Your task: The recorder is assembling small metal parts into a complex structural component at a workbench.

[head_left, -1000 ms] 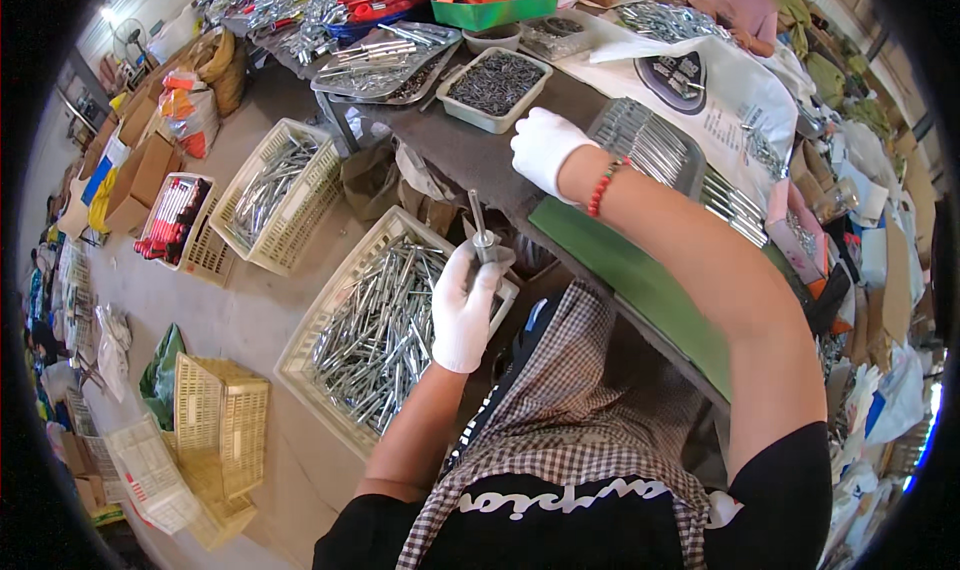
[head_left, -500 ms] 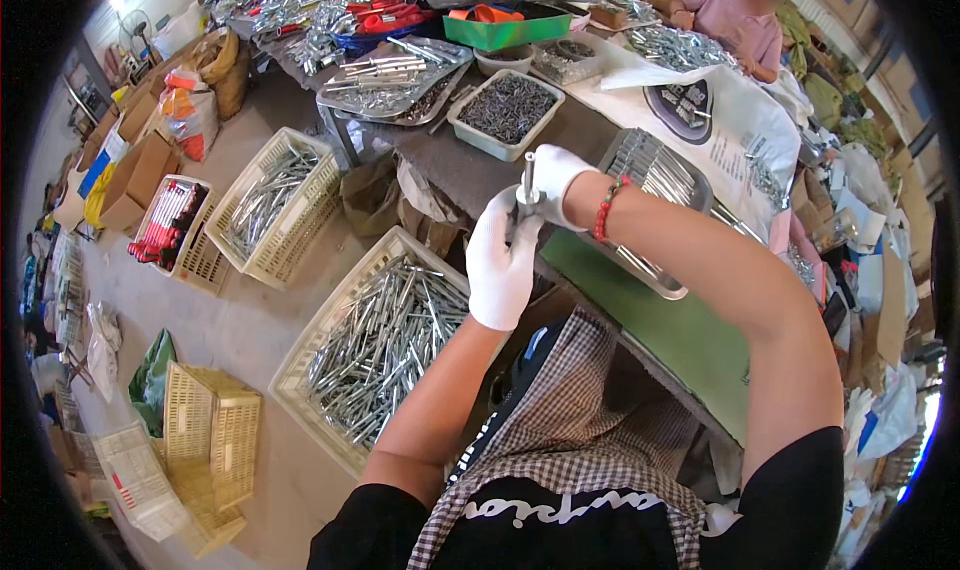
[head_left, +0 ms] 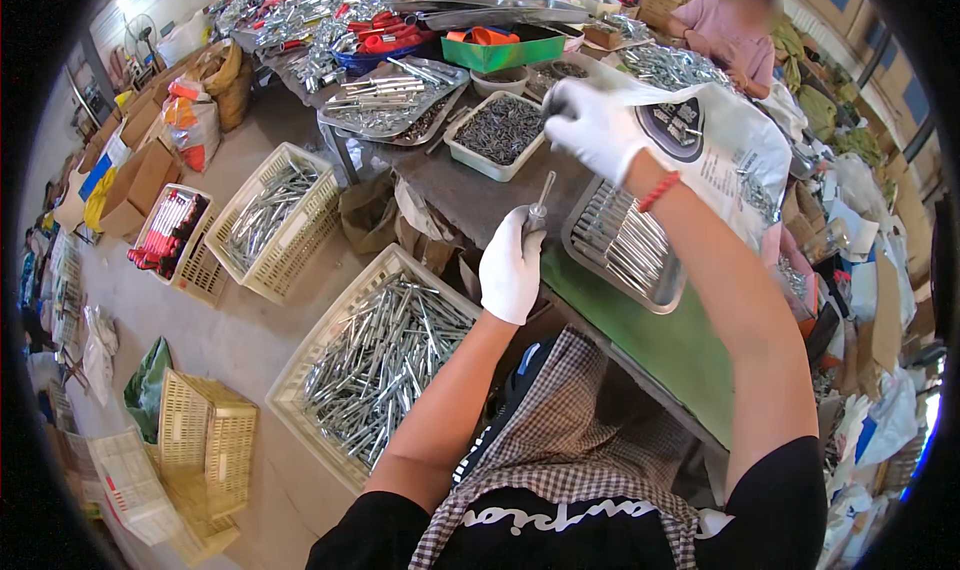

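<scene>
Left hand (head_left: 510,270), ctr. of frame, grips metal rod (head_left: 541,207) tip-up, prob. to keep its end accessible; right hand (head_left: 600,135), upper ctr., curled, contents unclear, near tub (head_left: 478,160) of dark pcs. (head_left: 497,128), likely placed for reach.

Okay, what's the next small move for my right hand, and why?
Probably dip the white-gloved right hand into the pale rectangular tub of small dark pieces: it hovers near the rim, while the white-gloved left hand holds a slim silver metal rod roughly upright.
</scene>
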Tool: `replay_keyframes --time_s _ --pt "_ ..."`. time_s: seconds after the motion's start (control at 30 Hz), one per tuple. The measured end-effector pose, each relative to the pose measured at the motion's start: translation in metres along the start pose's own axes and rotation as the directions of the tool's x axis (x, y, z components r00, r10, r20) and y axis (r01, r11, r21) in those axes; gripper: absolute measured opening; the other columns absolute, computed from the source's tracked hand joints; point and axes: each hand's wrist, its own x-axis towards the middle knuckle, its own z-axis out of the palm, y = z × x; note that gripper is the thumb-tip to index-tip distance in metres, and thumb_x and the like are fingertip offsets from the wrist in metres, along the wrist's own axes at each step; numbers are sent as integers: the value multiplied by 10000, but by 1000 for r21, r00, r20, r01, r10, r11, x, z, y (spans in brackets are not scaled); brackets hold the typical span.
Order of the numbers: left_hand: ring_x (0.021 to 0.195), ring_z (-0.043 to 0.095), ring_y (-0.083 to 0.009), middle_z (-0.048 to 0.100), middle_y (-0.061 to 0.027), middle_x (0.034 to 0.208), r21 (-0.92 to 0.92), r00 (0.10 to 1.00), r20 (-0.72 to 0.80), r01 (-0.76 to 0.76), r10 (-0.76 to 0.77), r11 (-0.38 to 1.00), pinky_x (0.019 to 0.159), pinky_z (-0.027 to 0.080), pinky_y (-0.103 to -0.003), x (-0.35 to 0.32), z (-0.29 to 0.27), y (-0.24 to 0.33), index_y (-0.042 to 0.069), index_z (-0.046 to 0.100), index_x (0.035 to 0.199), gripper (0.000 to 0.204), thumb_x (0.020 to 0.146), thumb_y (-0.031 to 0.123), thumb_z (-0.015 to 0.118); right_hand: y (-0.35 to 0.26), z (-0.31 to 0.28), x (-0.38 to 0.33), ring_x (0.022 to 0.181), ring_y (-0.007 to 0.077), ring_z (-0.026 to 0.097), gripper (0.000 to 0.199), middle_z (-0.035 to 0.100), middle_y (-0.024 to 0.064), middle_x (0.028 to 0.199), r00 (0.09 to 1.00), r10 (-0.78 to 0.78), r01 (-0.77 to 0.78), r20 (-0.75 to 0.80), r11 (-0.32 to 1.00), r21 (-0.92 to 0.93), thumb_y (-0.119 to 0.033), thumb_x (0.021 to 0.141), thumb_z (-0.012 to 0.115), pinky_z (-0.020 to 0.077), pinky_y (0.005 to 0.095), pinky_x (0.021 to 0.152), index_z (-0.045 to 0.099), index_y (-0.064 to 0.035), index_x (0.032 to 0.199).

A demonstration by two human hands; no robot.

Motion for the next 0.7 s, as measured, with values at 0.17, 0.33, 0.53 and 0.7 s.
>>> replay_keyframes --time_s 0.17,0.33,0.53,0.7 --pt "905 646 -389 658 -207 994 25 1000 -21 -22 22 999 760 515 -406 -2 -3 -7 37 557 1181 288 903 99 603 -50 -36 -31 726 81 644 183 645 43 860 995 38 10 -87 868 497 -104 916 579 513 219 646 573 0 1066" --pt "901 652 -383 662 -204 989 17 999 -12 -32 32 999 754 518 -403 -2 -2 -12 29 559 1183 298 896 85 612 -61 -32 -49 743 83 650 158 645 49 887 979 22 73 -204 891 449 -109 944 581 522 231 660 580 12 1046" --pt "892 653 -381 661 -206 988 14 999 -15 -42 43 999 751 520 -398 -3 -1 -7 26 562 1179 301 886 63 621 -52 -29 -49 764 87 650 156 645 55 896 969 -36 131 -244 914 384 -101 946 581 533 237 681 585 22 1041" --pt "888 653 -380 661 -203 987 37 998 -23 -54 55 998 750 520 -396 -4 -3 -6 31 564 1176 299 884 62 621 -58 -28 -51 763 91 650 154 644 59 888 976 12 87 -218 893 441 -95 945 577 534 237 685 583 20 1047"
